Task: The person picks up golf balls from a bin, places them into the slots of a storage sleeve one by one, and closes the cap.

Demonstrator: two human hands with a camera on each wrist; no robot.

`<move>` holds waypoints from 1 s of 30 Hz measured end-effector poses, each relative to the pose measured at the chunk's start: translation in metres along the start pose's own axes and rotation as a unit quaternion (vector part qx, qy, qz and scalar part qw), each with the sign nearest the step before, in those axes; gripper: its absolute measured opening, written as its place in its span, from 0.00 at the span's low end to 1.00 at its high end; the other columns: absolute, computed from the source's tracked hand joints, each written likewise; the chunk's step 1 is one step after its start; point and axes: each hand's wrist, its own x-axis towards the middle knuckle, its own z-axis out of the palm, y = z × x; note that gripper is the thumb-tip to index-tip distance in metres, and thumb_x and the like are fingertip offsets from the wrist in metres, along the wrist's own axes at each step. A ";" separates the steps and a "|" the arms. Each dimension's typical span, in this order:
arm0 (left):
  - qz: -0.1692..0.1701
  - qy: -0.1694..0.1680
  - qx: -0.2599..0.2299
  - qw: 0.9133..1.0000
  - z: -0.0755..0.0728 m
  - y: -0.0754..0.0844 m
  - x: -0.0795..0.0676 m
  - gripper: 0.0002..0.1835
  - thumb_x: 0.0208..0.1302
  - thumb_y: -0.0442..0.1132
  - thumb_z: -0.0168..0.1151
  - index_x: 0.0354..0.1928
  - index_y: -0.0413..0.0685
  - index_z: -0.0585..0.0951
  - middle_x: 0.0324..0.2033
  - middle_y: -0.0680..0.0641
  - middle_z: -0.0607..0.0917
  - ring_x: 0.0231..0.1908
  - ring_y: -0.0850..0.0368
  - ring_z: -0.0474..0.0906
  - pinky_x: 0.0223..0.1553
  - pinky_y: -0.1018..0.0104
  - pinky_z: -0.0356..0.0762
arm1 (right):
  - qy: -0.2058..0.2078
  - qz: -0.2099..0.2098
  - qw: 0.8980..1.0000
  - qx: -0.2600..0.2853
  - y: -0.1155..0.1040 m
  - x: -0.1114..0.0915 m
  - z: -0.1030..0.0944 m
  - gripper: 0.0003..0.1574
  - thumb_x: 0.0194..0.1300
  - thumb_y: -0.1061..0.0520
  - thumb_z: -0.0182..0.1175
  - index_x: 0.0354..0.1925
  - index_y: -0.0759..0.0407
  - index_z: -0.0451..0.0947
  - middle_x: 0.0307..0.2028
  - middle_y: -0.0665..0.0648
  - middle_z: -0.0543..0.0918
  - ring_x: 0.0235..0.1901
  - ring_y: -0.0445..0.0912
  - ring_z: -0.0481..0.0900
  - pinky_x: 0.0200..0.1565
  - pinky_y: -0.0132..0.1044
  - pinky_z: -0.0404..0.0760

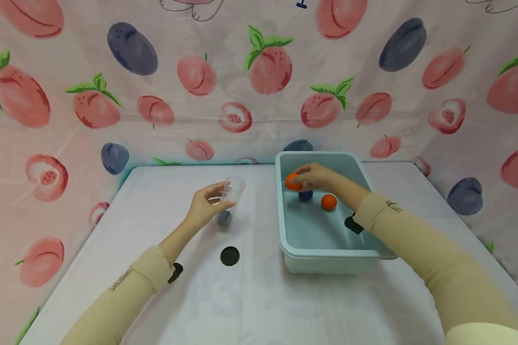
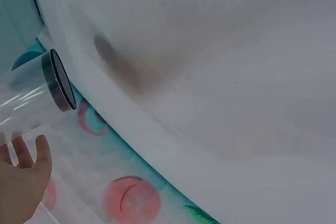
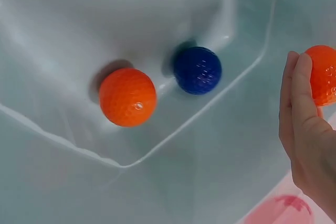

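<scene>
My left hand [image 1: 202, 205] grips a clear plastic jar [image 1: 232, 190] with a dark base, fingers and thumb around its side. The left wrist view shows the same jar [image 2: 23, 98] in a tilted position, above the white cloth. Over the far left part of a pale blue-green bin [image 1: 323, 253], my right hand [image 1: 317, 176] pinches an orange dimpled golf ball [image 1: 292, 182]. That ball [image 3: 324, 74] is partly cut off in the right wrist view. Another orange golf ball [image 3: 127, 97] and a dark blue one [image 3: 198, 71] lie on the bin's floor.
A round black lid [image 1: 230, 256] lies flat on the white-covered table [image 1: 190, 302], left of the bin. Behind and at the sides hangs a fruit-print cloth [image 1: 224, 62]. The bin's raised walls surround the loose balls.
</scene>
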 end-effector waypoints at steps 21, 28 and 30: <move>0.029 -0.013 -0.019 0.999 0.021 0.031 0.013 0.31 0.50 0.32 0.72 0.59 0.44 0.76 0.55 0.38 0.79 0.52 0.42 0.79 0.54 0.51 0.78 | -0.013 -0.040 0.992 0.123 -0.031 -0.031 -0.013 0.32 0.68 0.60 0.54 0.65 0.68 0.58 0.49 0.57 0.75 0.34 0.41 0.82 0.51 0.35 0.80; 0.022 -0.031 -0.006 0.999 0.028 0.037 0.014 0.31 0.51 0.35 0.72 0.60 0.46 0.76 0.55 0.42 0.80 0.53 0.46 0.79 0.57 0.53 0.76 | -0.015 -0.051 0.993 0.104 -0.041 -0.041 -0.007 0.33 0.69 0.58 0.54 0.68 0.65 0.58 0.62 0.65 0.67 0.37 0.41 0.82 0.52 0.35 0.79; 0.024 -0.036 -0.003 0.999 0.031 0.040 0.015 0.31 0.51 0.36 0.72 0.60 0.47 0.76 0.55 0.42 0.81 0.54 0.46 0.79 0.57 0.52 0.75 | -0.013 -0.049 0.994 0.094 -0.042 -0.042 -0.004 0.32 0.68 0.58 0.54 0.67 0.64 0.59 0.62 0.65 0.68 0.37 0.42 0.81 0.55 0.38 0.76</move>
